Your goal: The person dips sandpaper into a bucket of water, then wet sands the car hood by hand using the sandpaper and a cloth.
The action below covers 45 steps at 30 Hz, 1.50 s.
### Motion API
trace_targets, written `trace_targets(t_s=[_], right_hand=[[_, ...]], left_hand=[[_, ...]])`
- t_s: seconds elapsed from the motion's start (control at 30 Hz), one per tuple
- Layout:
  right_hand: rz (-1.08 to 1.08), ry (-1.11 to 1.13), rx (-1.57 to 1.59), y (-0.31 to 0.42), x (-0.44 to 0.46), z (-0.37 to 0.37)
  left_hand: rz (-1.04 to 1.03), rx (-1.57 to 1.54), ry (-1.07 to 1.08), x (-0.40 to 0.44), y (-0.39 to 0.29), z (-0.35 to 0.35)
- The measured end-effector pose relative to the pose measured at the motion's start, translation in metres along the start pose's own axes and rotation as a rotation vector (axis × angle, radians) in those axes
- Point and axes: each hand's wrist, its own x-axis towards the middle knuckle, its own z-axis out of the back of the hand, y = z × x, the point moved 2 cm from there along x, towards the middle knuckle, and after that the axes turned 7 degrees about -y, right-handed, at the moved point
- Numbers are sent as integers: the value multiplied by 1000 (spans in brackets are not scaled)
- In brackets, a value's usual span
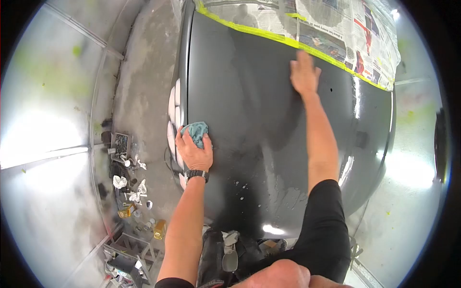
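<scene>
Stained grey concrete floor (144, 72) runs beside the car. The left hand (196, 156) grips a crumpled teal cloth (196, 132) on the smooth dark-grey panel (249, 105); the right hand (305, 79), apparently empty, spreads near bright yellow tape (261, 33) edging printed newspaper (326, 21). Seemingly a wipe-and-feel pass; continuing calls for light, flat contact clear of the tape.

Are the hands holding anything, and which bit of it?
The left hand holds a bunched blue-green cloth by its near part, between fingers and thumb; the far part pokes out. The right hand seems to hold nothing.
</scene>
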Motion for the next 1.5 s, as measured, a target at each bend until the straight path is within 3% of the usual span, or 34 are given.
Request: trace_targets(t_s=[0.03, 0.13, 0.17, 0.2, 0.27, 0.37, 0.4, 0.5, 0.57, 0.63, 0.7, 0.8, 0.9, 1.0, 1.03, 1.07, 1.2, 1.3, 1.4, 1.5], right_hand=[[-117, -89, 12, -24, -5, -8], [-283, -269, -78, 16, 4, -31], [-249, -118, -17, 67, 10, 1], [-95, -90, 70, 105, 18, 4], [271, -316, 120, 162, 16, -53], [395, -238, 113, 114, 16, -34], [239, -86, 157, 88, 13, -1], [-153, -333, -12, 11, -12, -10], [-337, -363, -117, 30, 2, -32], [-293, -142, 73, 109, 18, 0], [151, 22, 134, 171, 33, -28], [339, 41, 251, 133, 31, -28], [121, -26, 122, 67, 4, -7], [276, 56, -45, 83, -32, 13], [464, 31, 11, 86, -59, 9], [515, 119, 82, 94, -89, 23], [467, 329, 194, 69, -228, 53], [443, 296, 163, 63, -238, 43], [383, 3, 299, 123, -120, 14], [308, -54, 290, 162, -44, -17]], left_hand=[[-7, -11, -2, 2, 0, 0], [15, 6, 34, -1, -2, 4], [13, 14, 32, 3, -3, 3], [0, 1, 22, 2, 1, 0], [21, 5, 16, 1, -2, -1], [9, 10, 30, 4, -2, 1], [16, 14, 31, 2, -1, 1], [11, -26, 26, 3, 0, 2], [8, -27, 39, 0, 0, 3], [13, 1, 35, 2, 1, 1], [4, 9, 24, 3, 0, 1], [-4, 1, 26, 2, 1, 1], [3, 12, 22, 2, 1, 1], [6, -9, 7, 1, 1, 1], [14, -16, 11, 2, 1, 0], [18, -23, 9, 2, 1, -1], [33, -44, 2, 4, -2, 1], [49, -46, 8, 2, 1, 3], [41, -43, -3, 2, 0, 2], [13, -39, -12, 1, 2, 0]])
